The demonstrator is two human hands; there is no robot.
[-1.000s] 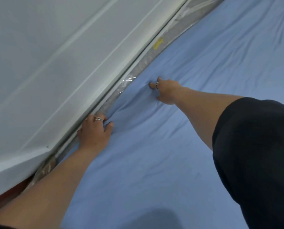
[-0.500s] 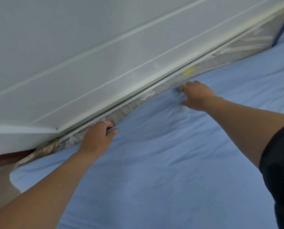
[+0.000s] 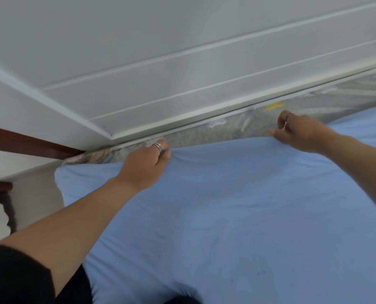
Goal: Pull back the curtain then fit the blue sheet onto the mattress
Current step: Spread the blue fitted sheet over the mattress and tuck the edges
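Blue sheet point(image 3: 226, 216) fills the lower and right frame, its far hem lying short of the plastic-wrapped mattress point(image 3: 206, 137) edge at centre. Beyond a dark wooden rail point(image 3: 29, 143) at far left, the left hand point(image 3: 145, 165) grips the hem with curled fingers. At upper right, the right hand point(image 3: 301, 134) rests its thumb on the hem, its grip unclear. An even two-handed pull toward the white panel point(image 3: 182, 73), followed by a tuck into the gap, looks soundest.
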